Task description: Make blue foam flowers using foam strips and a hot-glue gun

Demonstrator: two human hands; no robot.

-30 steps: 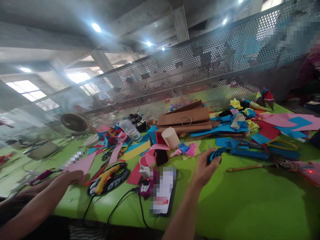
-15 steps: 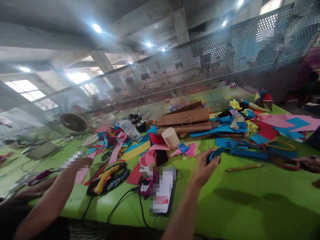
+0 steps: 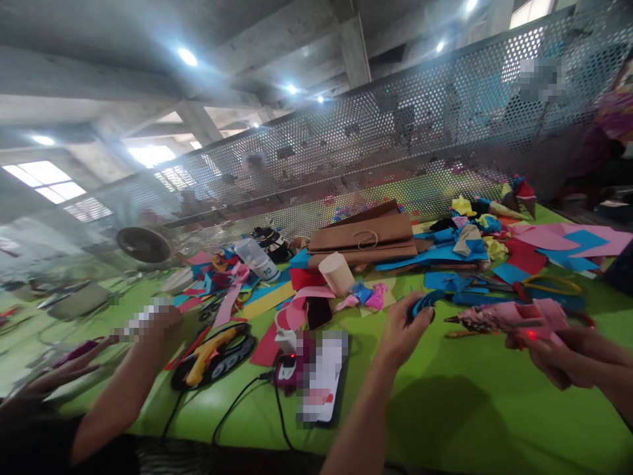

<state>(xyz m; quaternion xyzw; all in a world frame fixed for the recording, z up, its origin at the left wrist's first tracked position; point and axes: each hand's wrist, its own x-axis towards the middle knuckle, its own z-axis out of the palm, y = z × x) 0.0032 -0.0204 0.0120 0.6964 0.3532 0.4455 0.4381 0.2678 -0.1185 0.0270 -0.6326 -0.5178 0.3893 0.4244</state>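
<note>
Head view: your left hand [image 3: 403,335] pinches a curled blue strip [image 3: 425,303], maybe paper (blurry), above the green table [image 3: 494,439]; your right hand [image 3: 568,356] grips the pink glue gun [image 3: 541,315] just beside, behind its nozzle [image 3: 452,320], probably avoiding heat.

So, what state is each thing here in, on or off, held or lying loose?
Left hand: closed on the blue piece
Blue piece: curled, held
Right hand: closed on the glue gun
Glue gun: held above the table, red light on
Purple power socket: red light on
Phone: lying face up, screen lit
Brown sheets: folded, lying stacked
Ceiling lights: on
</note>
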